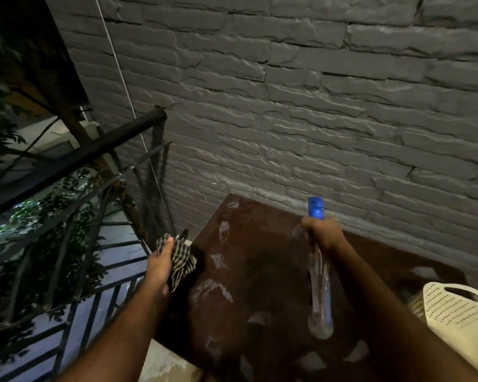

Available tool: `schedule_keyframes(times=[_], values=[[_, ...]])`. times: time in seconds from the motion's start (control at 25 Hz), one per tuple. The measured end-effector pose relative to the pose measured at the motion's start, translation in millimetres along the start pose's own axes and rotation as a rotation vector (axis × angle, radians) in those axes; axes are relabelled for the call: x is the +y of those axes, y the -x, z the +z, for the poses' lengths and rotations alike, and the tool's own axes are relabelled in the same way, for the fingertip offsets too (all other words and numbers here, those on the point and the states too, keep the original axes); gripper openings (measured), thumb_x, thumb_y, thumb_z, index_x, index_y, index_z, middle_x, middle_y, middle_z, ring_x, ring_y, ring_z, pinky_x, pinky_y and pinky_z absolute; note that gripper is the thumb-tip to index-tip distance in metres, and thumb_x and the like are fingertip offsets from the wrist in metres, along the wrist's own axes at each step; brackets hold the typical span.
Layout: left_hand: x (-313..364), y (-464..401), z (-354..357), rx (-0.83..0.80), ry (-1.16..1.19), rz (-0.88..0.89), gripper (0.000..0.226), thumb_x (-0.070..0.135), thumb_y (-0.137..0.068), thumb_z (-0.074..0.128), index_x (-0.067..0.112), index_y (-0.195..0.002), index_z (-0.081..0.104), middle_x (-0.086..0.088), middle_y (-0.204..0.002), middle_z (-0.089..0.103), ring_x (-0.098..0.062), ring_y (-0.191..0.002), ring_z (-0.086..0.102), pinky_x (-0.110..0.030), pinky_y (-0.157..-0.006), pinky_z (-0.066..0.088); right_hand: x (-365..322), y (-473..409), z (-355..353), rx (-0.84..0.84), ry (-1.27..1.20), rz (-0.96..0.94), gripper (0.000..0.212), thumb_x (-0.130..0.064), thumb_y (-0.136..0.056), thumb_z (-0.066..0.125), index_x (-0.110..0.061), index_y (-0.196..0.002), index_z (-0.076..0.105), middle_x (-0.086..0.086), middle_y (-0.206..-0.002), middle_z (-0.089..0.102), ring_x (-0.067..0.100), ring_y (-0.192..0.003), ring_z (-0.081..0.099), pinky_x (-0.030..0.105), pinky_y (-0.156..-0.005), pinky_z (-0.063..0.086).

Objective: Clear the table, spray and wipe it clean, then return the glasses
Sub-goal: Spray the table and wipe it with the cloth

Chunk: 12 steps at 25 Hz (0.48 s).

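Observation:
A dark brown table (262,274) with worn pale patches stands against the grey stone wall. My right hand (322,232) grips a clear spray bottle (320,293) by the neck, just under its blue nozzle, and holds it above the table's middle. My left hand (160,261) is closed on a crumpled checked cloth (181,257) at the table's left edge. No glasses are visible.
A cream perforated plastic basket (458,318) sits at the table's right end. A black metal railing (75,158) runs along the left, with foliage (47,216) beyond it. The stone wall (301,106) closes off the back.

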<state>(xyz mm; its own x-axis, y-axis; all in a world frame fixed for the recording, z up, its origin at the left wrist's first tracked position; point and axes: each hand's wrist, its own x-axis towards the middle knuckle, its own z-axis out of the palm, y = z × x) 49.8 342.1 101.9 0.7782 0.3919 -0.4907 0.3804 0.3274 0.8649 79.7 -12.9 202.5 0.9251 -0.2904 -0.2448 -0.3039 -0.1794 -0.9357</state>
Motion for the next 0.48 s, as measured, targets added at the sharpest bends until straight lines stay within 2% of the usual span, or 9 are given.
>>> schedule_keyframes(times=[0.08, 0.24, 0.32, 0.4, 0.48], values=[[13, -23, 5, -0.023, -0.018, -0.013, 0.073, 0.064, -0.075, 0.066, 0.009, -0.121, 0.059, -0.013, -0.109, 0.070, -0.030, -0.099, 0.067, -0.050, -0.094, 0.051, -3, -7, 17, -0.014, 0.019, 0.042, 0.013, -0.012, -0.077, 0.066, -0.006, -0.069, 0.057, 0.002, -0.048, 0.056, 0.016, -0.042, 0.049, 0.025, -0.043, 0.042], [30, -72, 17, -0.052, -0.093, -0.003, 0.057, 0.057, -0.083, 0.063, 0.012, -0.118, 0.060, -0.011, -0.107, 0.069, -0.028, -0.097, 0.067, -0.047, -0.094, 0.052, -11, -14, 54, -0.153, 0.063, 0.089, 0.011, -0.014, -0.083, 0.063, -0.004, -0.085, 0.058, 0.008, -0.064, 0.057, 0.018, -0.052, 0.054, 0.028, -0.049, 0.048], [24, -112, 22, -0.096, -0.157, 0.017, 0.066, 0.066, -0.076, 0.065, 0.015, -0.116, 0.060, -0.008, -0.108, 0.069, -0.026, -0.098, 0.066, -0.046, -0.094, 0.052, -14, -20, 78, -0.147, -0.014, 0.091, 0.010, -0.009, -0.082, 0.064, -0.006, -0.085, 0.054, 0.009, -0.062, 0.053, 0.018, -0.049, 0.051, 0.030, -0.049, 0.047], [18, -152, 33, -0.170, -0.288, 0.030, 0.080, 0.074, -0.064, 0.070, 0.019, -0.120, 0.060, -0.005, -0.115, 0.068, -0.026, -0.103, 0.065, -0.047, -0.095, 0.051, -14, -28, 105, -0.142, -0.106, 0.136, 0.014, -0.002, -0.078, 0.064, -0.007, -0.079, 0.051, 0.006, -0.054, 0.048, 0.016, -0.042, 0.045, 0.025, -0.044, 0.042], [37, -163, 57, -0.280, -0.432, 0.069, 0.055, 0.051, -0.078, 0.072, 0.013, -0.117, 0.060, -0.006, -0.111, 0.067, -0.023, -0.099, 0.062, -0.038, -0.091, 0.050, -17, -44, 130, -0.174, -0.115, 0.158, 0.016, 0.003, -0.078, 0.061, -0.007, -0.072, 0.050, 0.003, -0.045, 0.048, 0.015, -0.036, 0.043, 0.022, -0.040, 0.037]])
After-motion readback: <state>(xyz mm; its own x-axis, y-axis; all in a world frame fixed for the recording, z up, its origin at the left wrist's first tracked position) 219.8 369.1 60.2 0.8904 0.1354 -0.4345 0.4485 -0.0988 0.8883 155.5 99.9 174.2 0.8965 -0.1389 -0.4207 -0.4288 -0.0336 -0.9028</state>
